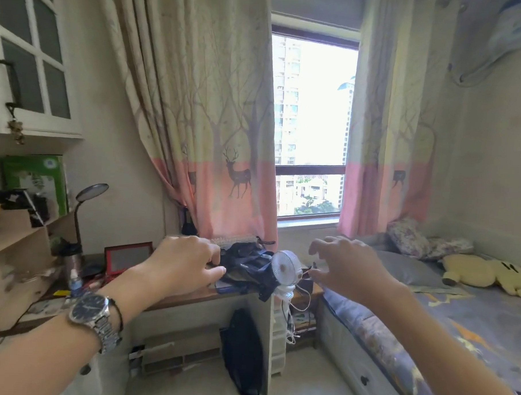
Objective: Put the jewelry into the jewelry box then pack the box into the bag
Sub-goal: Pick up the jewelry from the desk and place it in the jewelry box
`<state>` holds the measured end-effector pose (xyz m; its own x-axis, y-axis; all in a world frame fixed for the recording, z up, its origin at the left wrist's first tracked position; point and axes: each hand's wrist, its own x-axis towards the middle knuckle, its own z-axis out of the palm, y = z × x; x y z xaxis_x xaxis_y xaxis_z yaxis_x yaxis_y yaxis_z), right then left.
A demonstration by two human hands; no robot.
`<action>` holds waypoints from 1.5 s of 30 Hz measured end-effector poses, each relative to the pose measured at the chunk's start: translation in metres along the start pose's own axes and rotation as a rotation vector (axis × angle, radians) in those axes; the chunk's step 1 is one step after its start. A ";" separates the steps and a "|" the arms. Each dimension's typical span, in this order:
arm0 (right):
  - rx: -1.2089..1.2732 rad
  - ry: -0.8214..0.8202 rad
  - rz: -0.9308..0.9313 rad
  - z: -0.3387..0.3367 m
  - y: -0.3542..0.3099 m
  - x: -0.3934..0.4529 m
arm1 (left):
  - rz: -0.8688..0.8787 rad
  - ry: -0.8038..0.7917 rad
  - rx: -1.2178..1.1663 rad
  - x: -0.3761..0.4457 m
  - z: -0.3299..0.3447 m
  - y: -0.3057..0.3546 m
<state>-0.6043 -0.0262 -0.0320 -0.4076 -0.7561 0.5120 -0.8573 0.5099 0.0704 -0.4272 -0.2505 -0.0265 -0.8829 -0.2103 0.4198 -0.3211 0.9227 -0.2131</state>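
A red box with its lid raised stands on the wooden desk, left of my hands. No jewelry is discernible. A dark, crumpled bag lies at the desk's right end. My left hand, with a metal watch on the wrist, reaches forward with fingers curled and thumb apart; its fingertips overlap the bag's left edge in view and I see nothing held in it. My right hand hovers palm down to the right of the bag, fingers spread and empty.
A small white fan stands clipped at the desk's right corner between my hands, cables hanging below. A desk lamp, bottles and cardboard boxes crowd the left. A bed with a yellow plush toy fills the right. Another dark bag leans under the desk.
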 end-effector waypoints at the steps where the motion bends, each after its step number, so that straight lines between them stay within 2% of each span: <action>1: -0.018 -0.010 -0.003 0.006 0.018 0.011 | -0.009 0.005 -0.003 0.020 0.008 0.004; 7: -0.040 -0.029 0.016 0.044 0.094 0.049 | -0.027 -0.023 -0.035 0.101 0.056 0.029; 11: -0.037 -0.065 0.021 0.073 0.121 0.061 | -0.037 -0.084 -0.051 0.135 0.080 0.039; 18: -0.009 -0.108 0.011 0.124 0.155 0.103 | -0.020 -0.101 -0.102 0.210 0.131 0.050; 27: -0.061 -0.133 -0.072 0.208 0.203 0.230 | -0.075 -0.103 -0.134 0.302 0.224 -0.009; 34: 0.003 -0.142 -0.207 0.285 0.180 0.340 | -0.262 -0.191 -0.099 0.329 0.261 -0.098; 45: 0.210 -0.191 -0.457 0.392 0.082 0.441 | -0.522 -0.333 -0.003 0.289 0.308 -0.198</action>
<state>-0.9770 -0.4784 -0.1361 -0.0113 -0.9530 0.3027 -0.9972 0.0330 0.0668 -0.7244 -0.5938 -0.1347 -0.6690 -0.7235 0.1703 -0.7392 0.6715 -0.0507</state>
